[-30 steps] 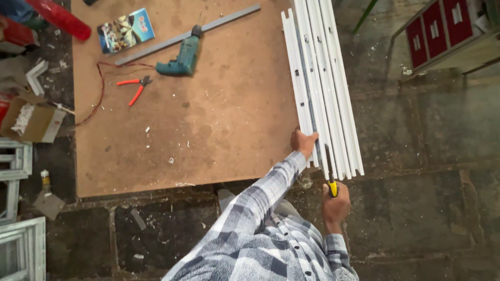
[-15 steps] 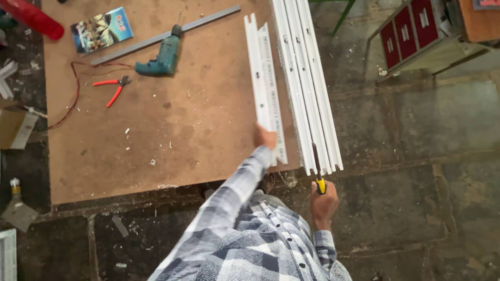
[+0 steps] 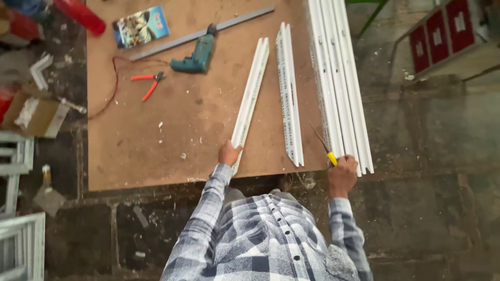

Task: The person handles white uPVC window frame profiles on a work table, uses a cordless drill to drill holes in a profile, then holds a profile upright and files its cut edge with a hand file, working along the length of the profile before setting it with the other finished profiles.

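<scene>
The left arm, in a checked sleeve, reaches forward over the near edge of the brown worktop (image 3: pixel 156 135), and the left hand (image 3: pixel 229 154) has its fingers closed on the near end of a long white profile strip (image 3: pixel 251 93) that lies flat on the board, slanting away and slightly to the right. The right arm is bent closer to the body; the right hand (image 3: pixel 342 176) sits at the worktop's near right corner with its fingers wrapped round the yellow handle of a thin tool (image 3: pixel 324 147) whose dark shaft points up and to the left. Just beside that hand lies a stack of white strips (image 3: pixel 338 78) along the right edge of the board, and a second single white strip (image 3: pixel 289 93) rests between the stack and the held one. Farther back lie a green drill (image 3: pixel 197 54), red-handled pliers (image 3: pixel 148 83), a grey metal rail (image 3: pixel 200 33) and a booklet (image 3: pixel 140 26). An open cardboard box (image 3: pixel 34 114) on the floor at left holds something white I cannot make out.
</scene>
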